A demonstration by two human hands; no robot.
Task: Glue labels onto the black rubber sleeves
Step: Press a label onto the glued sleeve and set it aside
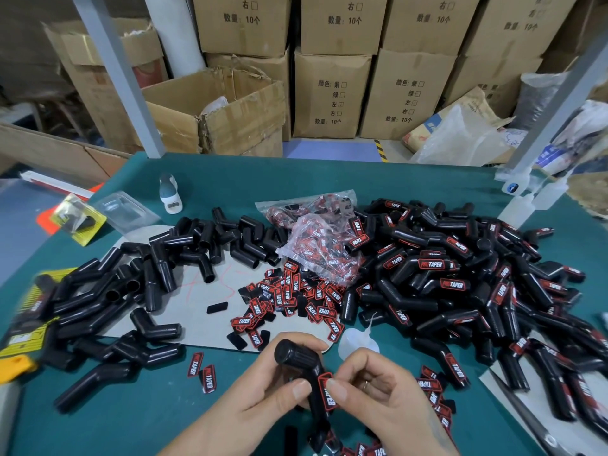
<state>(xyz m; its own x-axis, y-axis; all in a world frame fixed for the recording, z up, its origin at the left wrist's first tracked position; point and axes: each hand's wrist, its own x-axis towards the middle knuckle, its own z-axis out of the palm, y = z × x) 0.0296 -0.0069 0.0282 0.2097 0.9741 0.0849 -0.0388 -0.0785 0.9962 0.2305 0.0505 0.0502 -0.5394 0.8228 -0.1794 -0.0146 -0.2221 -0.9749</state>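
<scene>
Left hand [263,386] gripping bent, glossy black rubber sleeve [306,370]; right hand [375,386] pinching red-black label [328,391] flat against it, 6 o'clock.

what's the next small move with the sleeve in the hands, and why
Probably press the label down flat along its length. The left hand grips the black sleeve, and the right hand has fingertips on the label, which already lies on the sleeve. Afterwards it likely joins the labelled pile on the right.
</scene>
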